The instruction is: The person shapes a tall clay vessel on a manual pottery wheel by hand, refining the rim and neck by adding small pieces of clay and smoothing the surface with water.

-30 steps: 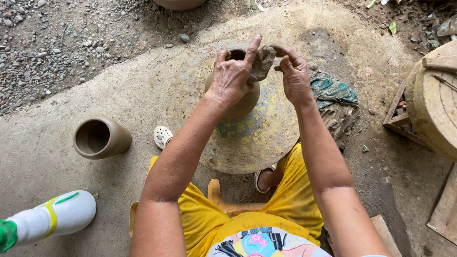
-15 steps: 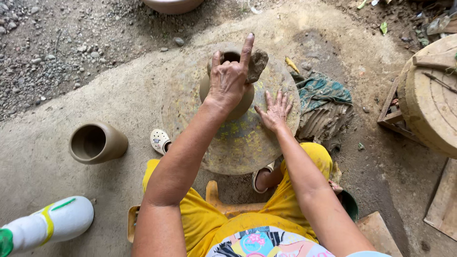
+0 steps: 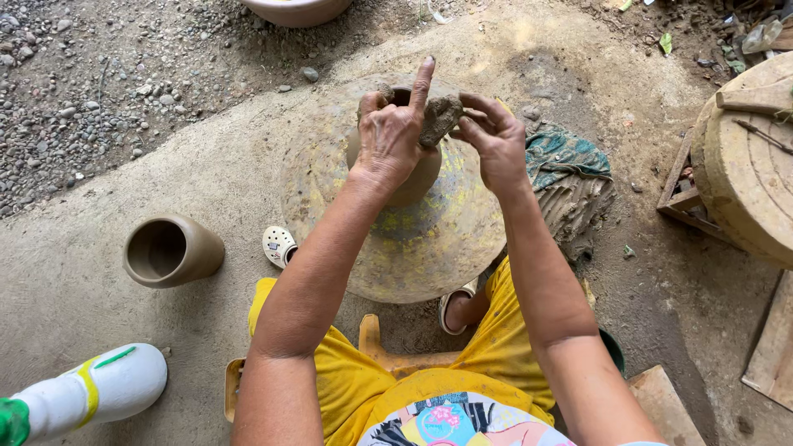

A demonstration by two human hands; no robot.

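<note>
Looking down from my head camera, I see my left hand (image 3: 395, 136) draped over the rim of the small brown unfired clay pot (image 3: 413, 177), its fingers (image 3: 423, 78) curled around the rim except the index, which sticks straight up. That hand grips the pot and steadies it. My right hand (image 3: 496, 140) sits just right of the left fingers, thumb and fingertips pinched on a rough grey-brown lump of wet clay (image 3: 439, 116), which is pressed against the pot's rim between the two hands. Neither hand is slack; both are closed on clay.

Beneath the fingers the pot stands upright at the middle of the round, yellow-stained potter's turntable (image 3: 396, 248). Right of my right fingers lies a crumpled teal patterned cloth (image 3: 566, 157) on the ground. Well to the left of my left fingers, a finished brown clay cylinder pot (image 3: 169, 250) lies tipped on the concrete, its mouth facing me. Nearer me on that side is a white rubber boot with a yellow-green stripe (image 3: 91, 392). I can make out no packages, labels or signs
</note>
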